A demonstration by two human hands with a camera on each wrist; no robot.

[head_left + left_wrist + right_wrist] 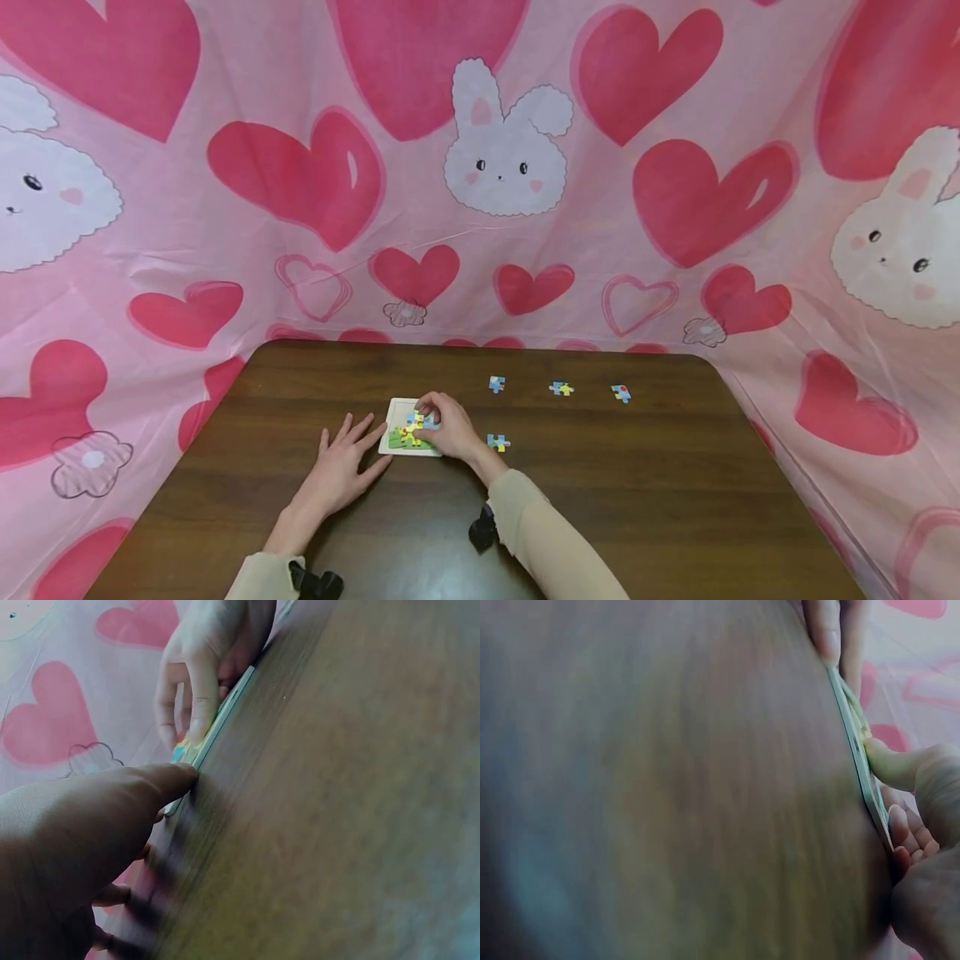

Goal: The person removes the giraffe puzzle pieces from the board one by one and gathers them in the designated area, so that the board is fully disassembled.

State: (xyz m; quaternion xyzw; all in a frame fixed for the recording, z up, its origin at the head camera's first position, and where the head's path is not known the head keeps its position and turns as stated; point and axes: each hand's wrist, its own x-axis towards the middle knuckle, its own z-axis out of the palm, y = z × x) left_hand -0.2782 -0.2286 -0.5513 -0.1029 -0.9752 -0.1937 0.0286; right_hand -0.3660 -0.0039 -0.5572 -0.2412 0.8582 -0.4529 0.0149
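Observation:
A small jigsaw board (386, 442) with a pale frame and a green, yellow and blue picture lies flat on the table. My left hand (339, 468) rests on the tabletop to its left, fingers spread and straight, with fingertips and thumb at the frame's edge. Over the board, my right hand (448, 427) has its thumb and index finger bent together on a puzzle piece (419, 416) within the picture. Most of that piece is covered by the fingers. In the left wrist view, the left thumb (161, 784) touches the board's rim (217, 724).
A loose blue and yellow puzzle piece (498, 442) lies right of the board. Farther back are a blue piece (497, 384), a blue and yellow piece (561, 388) and one with a red spot (621, 392). A pink curtain (525, 242) hangs behind the brown table (637, 492).

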